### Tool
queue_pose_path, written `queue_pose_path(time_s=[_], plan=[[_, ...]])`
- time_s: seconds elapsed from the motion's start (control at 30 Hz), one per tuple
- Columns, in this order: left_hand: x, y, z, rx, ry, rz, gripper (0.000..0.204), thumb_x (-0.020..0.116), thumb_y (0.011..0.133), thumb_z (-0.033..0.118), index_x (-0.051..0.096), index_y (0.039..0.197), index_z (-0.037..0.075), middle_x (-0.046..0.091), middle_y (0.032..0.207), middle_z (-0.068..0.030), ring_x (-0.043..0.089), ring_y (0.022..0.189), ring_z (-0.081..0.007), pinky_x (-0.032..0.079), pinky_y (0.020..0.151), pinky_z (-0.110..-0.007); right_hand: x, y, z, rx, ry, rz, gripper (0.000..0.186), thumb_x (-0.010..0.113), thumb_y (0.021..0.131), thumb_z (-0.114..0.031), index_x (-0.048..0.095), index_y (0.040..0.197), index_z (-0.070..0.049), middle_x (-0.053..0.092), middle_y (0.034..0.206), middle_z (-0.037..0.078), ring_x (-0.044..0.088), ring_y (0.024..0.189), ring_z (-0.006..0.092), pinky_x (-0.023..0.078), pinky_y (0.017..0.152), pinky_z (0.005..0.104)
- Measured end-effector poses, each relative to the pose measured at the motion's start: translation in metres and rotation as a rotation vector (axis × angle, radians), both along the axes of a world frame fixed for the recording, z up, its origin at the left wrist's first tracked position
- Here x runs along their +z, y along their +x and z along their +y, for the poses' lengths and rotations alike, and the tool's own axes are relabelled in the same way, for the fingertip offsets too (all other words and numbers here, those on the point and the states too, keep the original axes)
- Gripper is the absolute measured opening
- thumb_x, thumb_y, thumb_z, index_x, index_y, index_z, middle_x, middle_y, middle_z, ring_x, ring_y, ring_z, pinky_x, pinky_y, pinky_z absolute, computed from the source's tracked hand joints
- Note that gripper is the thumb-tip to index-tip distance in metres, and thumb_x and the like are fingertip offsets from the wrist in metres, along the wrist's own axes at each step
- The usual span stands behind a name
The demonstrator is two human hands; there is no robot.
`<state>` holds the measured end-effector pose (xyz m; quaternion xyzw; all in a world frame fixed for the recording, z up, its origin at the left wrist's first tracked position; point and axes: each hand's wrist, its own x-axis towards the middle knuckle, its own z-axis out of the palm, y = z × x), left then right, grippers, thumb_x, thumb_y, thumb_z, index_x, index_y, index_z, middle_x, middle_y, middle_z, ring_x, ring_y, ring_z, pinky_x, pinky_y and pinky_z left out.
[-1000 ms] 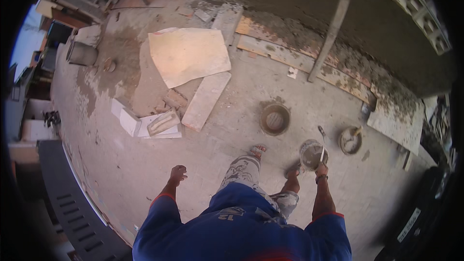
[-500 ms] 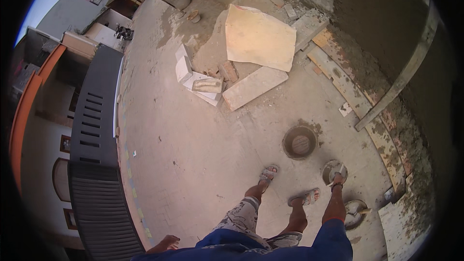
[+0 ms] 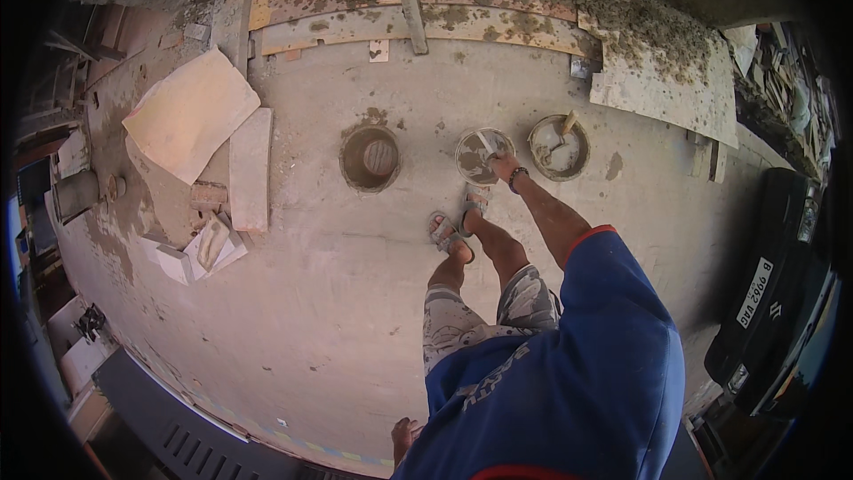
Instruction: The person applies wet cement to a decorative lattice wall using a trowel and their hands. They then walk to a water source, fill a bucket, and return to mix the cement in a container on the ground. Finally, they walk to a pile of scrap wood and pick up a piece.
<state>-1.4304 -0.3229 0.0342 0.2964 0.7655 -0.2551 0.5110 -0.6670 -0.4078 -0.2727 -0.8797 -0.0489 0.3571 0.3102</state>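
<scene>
My right hand (image 3: 504, 167) reaches down over a round bucket (image 3: 462, 173) of wet grey mortar. Its fingers are closed around a trowel (image 3: 487, 141), whose pale blade lies over the mortar; the handle is mostly hidden by the hand. To the right stands a second bucket (image 3: 536, 164) with grey-white contents and a wooden-handled tool (image 3: 569, 121) leaning in it. On the left is a dark round tub (image 3: 346, 160) with a ridged, round shape inside. My left hand (image 3: 406, 436) hangs low at my side, holding nothing visible, its fingers loosely apart.
Mortar-spattered boards (image 3: 355, 28) run along the wall base, with a wooden plank (image 3: 407, 0) leaning there. A pale sheet (image 3: 191, 111), a long slab (image 3: 251, 169) and white blocks (image 3: 173, 262) lie left. A dark car (image 3: 760, 276) stands at right.
My view has swung to the right, bringing the car into sight and moving the sheet and blocks leftward. The right hand stays at the mortar bucket with the trowel.
</scene>
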Motion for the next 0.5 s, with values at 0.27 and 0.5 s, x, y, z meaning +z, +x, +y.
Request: queue_pose_path(time_s=[0.27, 0.5], plan=[[0.018, 0.084, 0.11, 0.048, 0.212, 0.065, 0.04, 0.05, 0.087, 0.024, 0.041, 0.122, 0.008, 0.053, 0.114, -0.0169, 0.061, 0.086, -0.0379, 0.045, 0.08, -0.05, 0.026, -0.052, -0.133, 0.109, -0.064, 0.078, 0.033, 0.055, 0.074, -0.031, 0.065, 0.095, -0.008, 0.064, 0.096, 0.017, 0.06, 0.094, 0.033, 0.046, 0.084, 0.0399], [-0.024, 0.156, 0.118, -0.237, 0.119, 0.055, 0.037, 0.053, 0.083, 0.023, 0.047, 0.117, 0.01, 0.056, 0.106, -0.0129, 0.062, 0.082, -0.0329, 0.045, 0.071, -0.041, 0.015, -0.084, -0.224, -0.048, -0.207, 0.21, 0.034, 0.056, 0.071, -0.029, 0.066, 0.096, -0.007, 0.064, 0.093, 0.019, 0.061, 0.09, 0.0336, 0.048, 0.08, 0.0402]])
